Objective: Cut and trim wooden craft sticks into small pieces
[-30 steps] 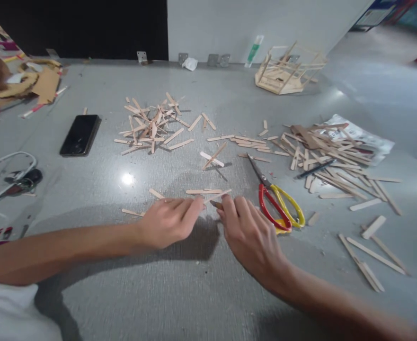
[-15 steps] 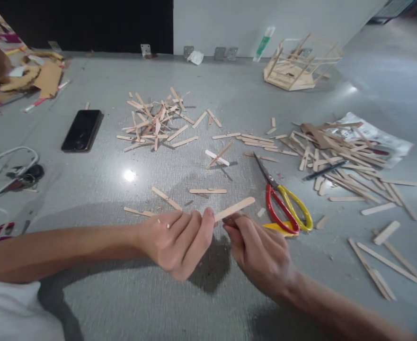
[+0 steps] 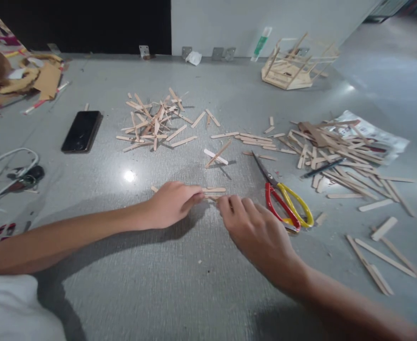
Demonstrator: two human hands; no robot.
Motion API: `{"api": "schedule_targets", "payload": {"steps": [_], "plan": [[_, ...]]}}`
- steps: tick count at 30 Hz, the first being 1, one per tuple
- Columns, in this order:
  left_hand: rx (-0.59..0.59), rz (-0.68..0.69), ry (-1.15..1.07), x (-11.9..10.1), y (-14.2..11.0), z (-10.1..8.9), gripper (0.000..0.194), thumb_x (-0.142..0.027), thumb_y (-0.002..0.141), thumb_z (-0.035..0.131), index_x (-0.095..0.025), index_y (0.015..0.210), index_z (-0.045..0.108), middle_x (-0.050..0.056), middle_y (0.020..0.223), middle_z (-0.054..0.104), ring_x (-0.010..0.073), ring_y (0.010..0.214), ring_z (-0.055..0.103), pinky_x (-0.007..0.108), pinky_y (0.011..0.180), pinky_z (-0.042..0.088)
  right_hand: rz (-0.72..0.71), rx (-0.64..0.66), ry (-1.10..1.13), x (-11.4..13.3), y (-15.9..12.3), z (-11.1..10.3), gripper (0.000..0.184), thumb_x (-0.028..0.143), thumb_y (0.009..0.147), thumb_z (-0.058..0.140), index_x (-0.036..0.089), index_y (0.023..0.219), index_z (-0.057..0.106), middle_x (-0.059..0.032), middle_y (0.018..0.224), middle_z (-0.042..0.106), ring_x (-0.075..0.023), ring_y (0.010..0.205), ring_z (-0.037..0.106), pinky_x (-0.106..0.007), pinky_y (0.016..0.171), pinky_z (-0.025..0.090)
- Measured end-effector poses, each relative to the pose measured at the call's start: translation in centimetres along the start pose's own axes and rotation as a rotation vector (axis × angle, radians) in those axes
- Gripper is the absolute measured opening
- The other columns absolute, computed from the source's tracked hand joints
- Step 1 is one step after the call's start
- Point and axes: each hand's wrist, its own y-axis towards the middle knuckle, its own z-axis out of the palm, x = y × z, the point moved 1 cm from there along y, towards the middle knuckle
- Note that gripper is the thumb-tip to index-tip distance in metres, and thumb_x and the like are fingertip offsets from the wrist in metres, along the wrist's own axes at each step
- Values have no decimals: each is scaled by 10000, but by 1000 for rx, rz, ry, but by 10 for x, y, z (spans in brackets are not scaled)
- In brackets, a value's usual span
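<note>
My left hand (image 3: 173,202) lies low on the grey table (image 3: 180,284) with its fingers curled. Their tips press on a flat wooden stick (image 3: 214,190). My right hand (image 3: 254,229) comes in from the right with its fingertips pinched together at the right end of a second stick lying just below the first one, mostly hidden by the fingers. The two hands nearly meet at the sticks. Red-and-yellow scissors (image 3: 287,204) lie just right of my right hand.
A loose heap of sticks (image 3: 154,121) lies beyond the hands and a larger heap (image 3: 336,151) on a plastic bag (image 3: 378,135) to the right. A black phone (image 3: 81,131) is at the left, a stick frame (image 3: 293,66) at the back, and cardboard scraps (image 3: 34,78) far left.
Both hands held a stick lifted above the table half a second ago; they have gone down and forward, and the stick now lies on the table beside the other one.
</note>
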Motion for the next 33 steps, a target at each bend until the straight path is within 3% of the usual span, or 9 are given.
{"api": "schedule_targets", "payload": {"steps": [4,11,17,33], "plan": [[74,-48,-3,4,4,-2,373,-267,1030,389,-159,690,497,-34,542,467,90,472,384,249,522,233,-19,41,19,2,0,6,266,-37,846,449,186,749,555,-11,595,545,-157,494,480,-301,487,233],[114,-45,-26,3,5,-7,337,-229,1004,432,-162,678,489,-54,506,401,78,438,324,252,507,197,-10,7,29,1,-6,10,267,-27,862,449,197,733,515,11,584,532,-138,488,492,-290,498,242],[107,-22,-36,4,6,-6,345,-173,976,444,-164,632,431,-61,489,372,74,436,305,249,507,207,-30,-4,33,2,0,12,238,-9,871,490,198,753,500,30,591,520,-132,481,517,-289,494,249],[79,14,-25,5,7,-7,359,-194,980,425,-162,625,470,-54,497,412,76,441,292,245,517,215,-58,-25,-79,6,2,11,202,10,871,521,188,777,510,37,597,490,-133,495,524,-278,492,276]]}}
